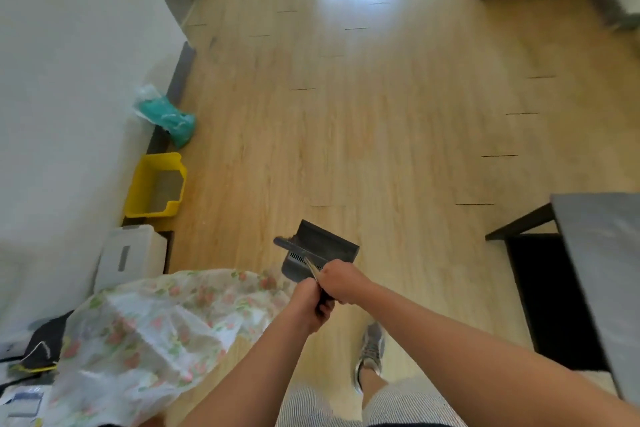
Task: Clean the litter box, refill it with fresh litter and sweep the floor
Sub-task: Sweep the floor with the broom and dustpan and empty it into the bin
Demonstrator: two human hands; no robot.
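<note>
Left hand [311, 305] and right hand [341, 282] curl fingers [322, 311] tightly round the dustpan [322, 248] handle; probably light, stiff plastic, best held there, level.

You're in a home: pale wood-plank floor [398, 114], a yellow litter box [138, 191] at 9 o'clock against the white wall [69, 80], a floral cover [156, 322] at 7 o'clock, a dark table [602, 253] at 3 o'clock.

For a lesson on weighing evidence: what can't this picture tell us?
Head view:
What the dustpan holds: blurred, too small.
The tool handles: covered by the left hand and right hand.
How clean the litter box is: too small.
Floral bag: cut by the bottom edge.
</note>
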